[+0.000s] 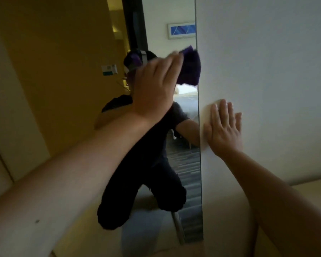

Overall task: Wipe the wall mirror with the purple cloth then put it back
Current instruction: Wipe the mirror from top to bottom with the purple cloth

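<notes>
Mirror [185, 164]: tall glass panel on the wall, its right edge running straight down beside plain white wall [267, 52]; its left edge is hard to make out.
Cloth [190, 68]: purple, bunched, pressed against the mirror at its right edge, in the upper part of the glass.
Left hand [154, 86]: reaches across to the mirror, fingers laid over the cloth and holding it to the glass; back of the hand faces the camera; slightly blurred.
Right hand [224, 127]: open, palm flat on the wall just right of the mirror's edge, lower than the cloth, fingers spread and pointing up; it holds nothing.
Reflection [146, 173]: in the mirror, a person in dark clothes, kneeling, one arm stretched toward the mirror's right edge.
Picture [182, 30]: blue framed print seen in the mirror, above the cloth.
Door [54, 52]: yellow-brown panel left of the mirror, bearing a small white-and-green sign [109, 70].
</notes>
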Demonstrator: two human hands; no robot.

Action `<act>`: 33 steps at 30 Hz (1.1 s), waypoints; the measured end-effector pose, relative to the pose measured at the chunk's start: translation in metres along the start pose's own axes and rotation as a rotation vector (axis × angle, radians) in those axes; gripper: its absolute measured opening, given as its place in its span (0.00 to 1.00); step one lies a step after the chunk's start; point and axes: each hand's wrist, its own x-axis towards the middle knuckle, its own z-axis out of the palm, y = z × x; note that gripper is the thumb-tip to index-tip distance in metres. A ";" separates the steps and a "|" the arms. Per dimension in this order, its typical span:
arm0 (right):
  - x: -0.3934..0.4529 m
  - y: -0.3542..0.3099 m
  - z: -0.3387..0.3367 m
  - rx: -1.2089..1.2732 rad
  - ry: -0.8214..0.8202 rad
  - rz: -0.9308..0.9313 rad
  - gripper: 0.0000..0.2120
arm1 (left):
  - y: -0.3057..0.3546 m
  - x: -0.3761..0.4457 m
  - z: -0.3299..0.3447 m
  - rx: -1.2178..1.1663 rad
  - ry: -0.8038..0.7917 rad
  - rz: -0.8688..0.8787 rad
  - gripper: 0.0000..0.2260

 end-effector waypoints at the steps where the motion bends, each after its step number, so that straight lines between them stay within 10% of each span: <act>1: 0.000 0.000 0.000 -0.004 0.009 -0.004 0.30 | -0.008 0.027 0.007 0.043 0.009 -0.007 0.19; 8: 0.002 0.003 0.007 -0.005 0.043 0.005 0.30 | -0.015 0.072 0.032 0.165 -0.108 0.007 0.21; 23: 0.002 0.011 0.014 0.015 0.174 -0.066 0.29 | 0.135 -0.244 0.011 0.002 -0.460 0.299 0.25; 33: -0.001 0.010 0.002 -0.038 0.105 -0.071 0.29 | 0.137 -0.262 -0.003 -0.071 -0.559 0.288 0.21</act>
